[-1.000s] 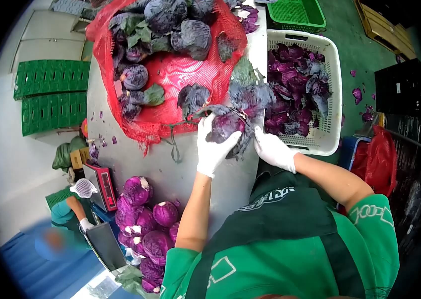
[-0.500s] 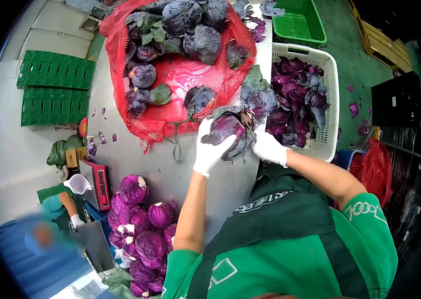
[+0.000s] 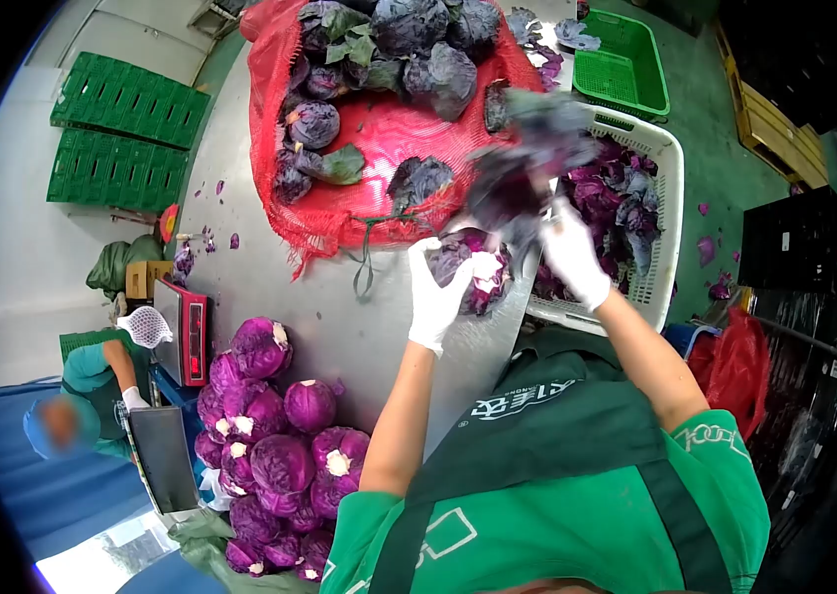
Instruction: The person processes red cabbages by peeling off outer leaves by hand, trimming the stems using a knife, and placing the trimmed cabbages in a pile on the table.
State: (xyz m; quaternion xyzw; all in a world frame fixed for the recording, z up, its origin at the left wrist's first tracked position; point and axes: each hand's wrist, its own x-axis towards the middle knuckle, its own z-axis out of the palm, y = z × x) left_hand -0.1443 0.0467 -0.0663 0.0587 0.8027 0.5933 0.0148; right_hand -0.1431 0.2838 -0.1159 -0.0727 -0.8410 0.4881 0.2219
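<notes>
My left hand (image 3: 436,302), in a white glove, grips a purple cabbage (image 3: 470,272) whose pale cut stem faces up on the metal table (image 3: 339,322). To its right, my gloved right hand (image 3: 574,259) is closed at a blurred bunch of dark outer leaves (image 3: 529,173), near the white basket's edge. Whether a knife is in that hand cannot be made out. Untrimmed cabbages (image 3: 409,28) with dark leaves lie in an open red mesh bag (image 3: 379,213). A pile of bright purple cabbages (image 3: 282,463) is at the lower left.
A white basket (image 3: 674,198) of loose leaves stands at the right, with a green crate (image 3: 627,79) behind it. A red-framed scale (image 3: 197,337) is at the left. A co-worker (image 3: 92,396) is beyond it, near stacked green crates (image 3: 116,129).
The dark outer leaves have come away from the cabbage and moved up and right with my right hand. The cabbage's pale stem now shows. The whole view has shifted slightly.
</notes>
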